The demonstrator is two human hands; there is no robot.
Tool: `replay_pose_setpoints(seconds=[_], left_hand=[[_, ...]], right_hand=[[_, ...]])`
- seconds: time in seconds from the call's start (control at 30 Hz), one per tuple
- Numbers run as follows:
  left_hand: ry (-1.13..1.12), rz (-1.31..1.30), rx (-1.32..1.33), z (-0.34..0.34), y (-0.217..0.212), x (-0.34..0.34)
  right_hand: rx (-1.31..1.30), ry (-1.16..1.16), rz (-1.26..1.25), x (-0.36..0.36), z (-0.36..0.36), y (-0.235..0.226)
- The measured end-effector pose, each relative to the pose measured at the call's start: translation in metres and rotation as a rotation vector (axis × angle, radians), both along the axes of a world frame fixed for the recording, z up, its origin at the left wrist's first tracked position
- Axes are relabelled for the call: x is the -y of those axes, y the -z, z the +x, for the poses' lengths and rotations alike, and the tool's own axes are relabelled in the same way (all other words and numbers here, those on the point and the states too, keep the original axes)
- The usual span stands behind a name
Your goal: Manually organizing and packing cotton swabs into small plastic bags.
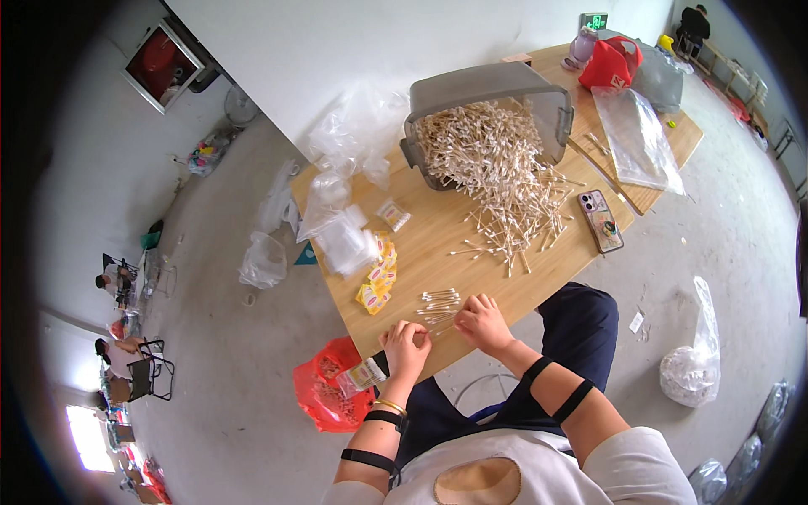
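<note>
Near the front edge of the table, a small row of white-tipped cotton swabs [438, 303] lies side by side. My left hand [405, 348] is closed in a pinch at the left end of the nearest swabs. Opposite it, my right hand [483, 323] has its fingers curled over their right ends; its fingertips are partly hidden. A clear packet of swabs [360, 378] sits beside my left wrist, above a red plastic bag [328, 412]. Behind, a grey plastic bin [480, 84] lies tipped on its side, a large heap of swabs [497, 151] spilling from it.
Yellow printed packets [376, 286], clear plastic bags [343, 244] and a small filled packet [393, 214] lie on the left of the table [438, 252]. At the right are a phone [600, 221], a clear bag [635, 139] and a red bag [610, 63]. Other people sit farther off.
</note>
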State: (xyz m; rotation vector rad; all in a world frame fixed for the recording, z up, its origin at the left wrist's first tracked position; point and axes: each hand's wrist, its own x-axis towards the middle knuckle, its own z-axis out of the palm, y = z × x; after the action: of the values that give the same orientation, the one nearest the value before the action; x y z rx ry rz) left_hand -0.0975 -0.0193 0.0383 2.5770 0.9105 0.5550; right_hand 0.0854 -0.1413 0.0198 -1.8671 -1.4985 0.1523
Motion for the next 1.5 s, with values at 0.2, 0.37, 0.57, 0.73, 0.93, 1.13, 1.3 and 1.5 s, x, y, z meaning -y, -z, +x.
replay_pose_setpoints(seconds=[0.2, 0.37, 0.57, 0.73, 0.93, 1.13, 1.3, 1.5], left_hand=[[-0.128, -0.046, 0.122, -0.012, -0.035, 0.007], [-0.002, 0.25, 0.149, -0.017, -0.095, 0.023], [-0.02, 0.026, 0.295, -0.024, -0.14, 0.043], [0.07, -0.349, 0.376, -0.039, -0.147, 0.047], [0.1, -0.588, 0.528, -0.045, -0.157, 0.057], [0.05, -0.25, 0.415, -0.054, -0.178, 0.069], [-0.024, 0.132, 0.415, -0.056, -0.173, 0.073], [-0.084, 0.092, 0.449, -0.067, -0.166, 0.071]], right_hand=[[-0.55, 0.161, 0.029, -0.006, -0.01, -0.032], [-1.223, -0.093, -0.181, -0.001, -0.003, -0.069], [-1.287, -0.227, -0.176, 0.013, -0.008, -0.097], [-1.282, -0.281, -0.093, 0.025, -0.022, -0.133], [-1.098, -0.329, -0.093, 0.035, -0.033, -0.164], [-0.906, -0.277, -0.095, 0.039, -0.043, -0.185], [-0.58, -0.133, 0.012, 0.033, -0.059, -0.184], [-0.623, -0.129, 0.04, 0.024, -0.075, -0.183]])
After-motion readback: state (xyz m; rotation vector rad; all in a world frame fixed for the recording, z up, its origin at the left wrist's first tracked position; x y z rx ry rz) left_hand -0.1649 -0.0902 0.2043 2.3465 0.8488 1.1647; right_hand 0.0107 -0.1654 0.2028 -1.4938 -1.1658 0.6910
